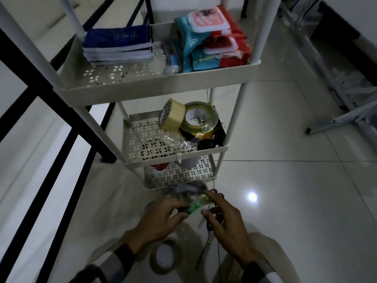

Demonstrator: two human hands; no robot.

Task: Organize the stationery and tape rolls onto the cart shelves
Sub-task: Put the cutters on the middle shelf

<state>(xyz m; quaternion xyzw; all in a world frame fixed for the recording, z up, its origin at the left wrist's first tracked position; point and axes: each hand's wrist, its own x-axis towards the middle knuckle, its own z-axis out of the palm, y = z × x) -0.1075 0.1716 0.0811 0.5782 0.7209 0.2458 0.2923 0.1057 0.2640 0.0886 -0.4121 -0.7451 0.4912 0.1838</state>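
A white three-tier cart (177,160) stands in front of me. Its middle shelf holds a beige tape roll (172,115) leaning on a clear tape roll (201,117), with dark items beside them. Below the cart, over the floor, my left hand (163,219) and my right hand (222,219) both pinch a small green and yellow item (196,205); what it is stays unclear. A brown tape roll (165,256) lies flat on the floor under my left wrist. Scissors (206,244) lie on the floor beneath my right hand.
The top shelf (142,86) carries folded blue and white cloths (118,45) and wipe packets (212,39). A red item (160,166) sits on the bottom shelf. Black table legs (51,152) run along the left. A metal frame (342,111) lies at the right on glossy tiles.
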